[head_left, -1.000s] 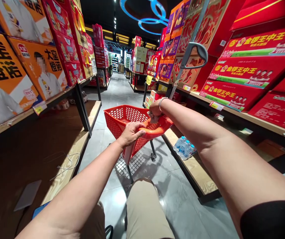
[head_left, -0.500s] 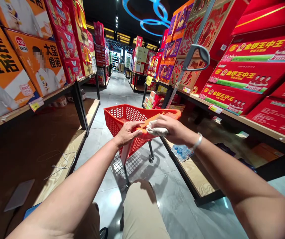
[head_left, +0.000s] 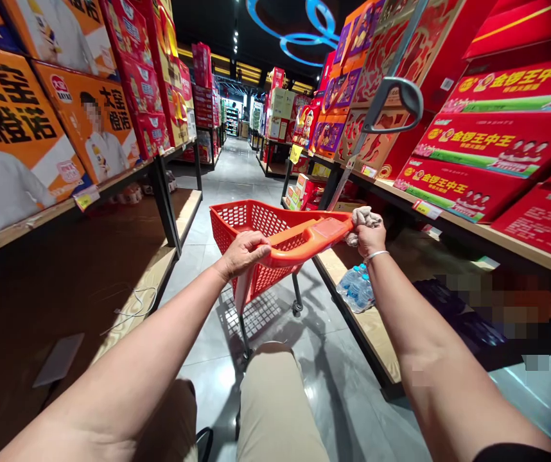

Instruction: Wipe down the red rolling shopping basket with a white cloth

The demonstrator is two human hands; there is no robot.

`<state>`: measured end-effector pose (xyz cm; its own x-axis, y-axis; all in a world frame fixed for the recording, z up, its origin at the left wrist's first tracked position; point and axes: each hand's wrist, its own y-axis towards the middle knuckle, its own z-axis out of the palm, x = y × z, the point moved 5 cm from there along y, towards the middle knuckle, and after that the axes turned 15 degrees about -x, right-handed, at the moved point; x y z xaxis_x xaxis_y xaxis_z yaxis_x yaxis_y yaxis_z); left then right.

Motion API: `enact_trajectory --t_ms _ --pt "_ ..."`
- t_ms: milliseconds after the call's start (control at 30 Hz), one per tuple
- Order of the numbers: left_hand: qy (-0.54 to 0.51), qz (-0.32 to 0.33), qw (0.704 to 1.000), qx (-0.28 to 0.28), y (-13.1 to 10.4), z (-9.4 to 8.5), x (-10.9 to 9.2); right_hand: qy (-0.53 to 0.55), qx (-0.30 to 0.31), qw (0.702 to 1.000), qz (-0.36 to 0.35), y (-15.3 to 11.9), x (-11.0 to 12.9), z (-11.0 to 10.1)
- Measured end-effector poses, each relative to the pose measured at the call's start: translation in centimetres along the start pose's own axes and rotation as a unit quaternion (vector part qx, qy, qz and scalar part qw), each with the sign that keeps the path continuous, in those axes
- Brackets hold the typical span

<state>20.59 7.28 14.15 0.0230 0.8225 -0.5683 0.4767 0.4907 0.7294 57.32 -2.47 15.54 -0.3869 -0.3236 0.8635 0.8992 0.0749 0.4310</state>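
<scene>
In front of my knees stands a red plastic shopping cart (head_left: pixel 275 221) with an orange-red handle (head_left: pixel 299 250). My left hand (head_left: pixel 245 254) is closed on the left corner of that handle, thumb on top. At the handle's right end, my right hand (head_left: pixel 370 237) grips a crumpled greyish-white cloth (head_left: pixel 368 218) against the cart's edge. Part of the cloth is hidden behind the fingers. Through the holes of the basket the grey floor shows.
Shelves with orange cartons (head_left: pixel 92 122) line the left; red boxes (head_left: pixel 472 141) fill the right shelf. A grey-handled pole (head_left: pixel 393 106) leans at the right. Shrink-wrapped water bottles (head_left: pixel 356 289) lie on the low right shelf. A tiled aisle (head_left: pixel 241 170) runs ahead.
My right hand has slid the cloth from the middle of the handle to its right end. My left hand keeps its hold on the left corner. The view has shifted slightly.
</scene>
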Motion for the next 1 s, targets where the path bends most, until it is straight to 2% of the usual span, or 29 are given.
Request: enact_trajectory --t_ms 100,167,267,367,433,500,600,667,733,833,933,1000 --pt "-0.002 -0.008 1.000 -0.006 0.0 0.0 0.2 -0.039 -0.027 0.998 -0.035 -3.3 0.4 -0.2" --pt "-0.004 -0.006 1.000 -0.011 0.0 0.1 0.1 -0.083 -0.002 0.991 -0.102 -6.7 1.5 -0.6" --pt "-0.002 0.002 1.000 -0.018 0.0 0.1 -0.2 -0.123 0.046 0.977 -0.169 -13.1 3.8 -1.5" --pt "0.004 -0.003 1.000 -0.019 0.0 0.2 -0.2 -0.092 0.048 0.970 -0.219 -19.9 6.7 -2.5" --pt "0.000 -0.014 1.000 -0.017 0.0 0.1 0.0 -0.090 0.074 0.957 -0.267 -23.9 8.5 -2.6" --pt "-0.009 -0.026 0.999 -0.016 -0.1 -0.1 0.4 -0.122 0.137 0.924 -0.335 -27.0 9.6 -1.9" --pt "-0.013 -0.046 0.999 -0.022 -0.3 -0.9 0.7 -0.194 0.268 0.835 -0.439 -29.6 9.6 -0.6" --pt "-0.010 -0.055 0.998 -0.027 -0.5 -1.7 0.7 -0.202 0.323 0.780 -0.496 -29.4 9.1 -0.5" --pt "-0.018 -0.065 0.997 -0.030 -0.7 -2.7 0.5 -0.172 0.318 0.758 -0.543 -27.6 8.8 -1.3" --pt "-0.053 -0.094 0.993 -0.040 -1.0 -4.3 0.8 -0.128 0.226 0.785 -0.562 -22.3 8.6 -3.4" --pt "-0.077 -0.135 0.987 -0.041 -1.2 -6.1 2.0 -0.149 0.160 0.830 -0.512 -16.3 8.2 -4.9" --pt "-0.052 -0.156 0.986 -0.038 -1.1 -7.9 3.1 -0.178 0.132 0.854 -0.471 -12.9 8.1 -5.0"
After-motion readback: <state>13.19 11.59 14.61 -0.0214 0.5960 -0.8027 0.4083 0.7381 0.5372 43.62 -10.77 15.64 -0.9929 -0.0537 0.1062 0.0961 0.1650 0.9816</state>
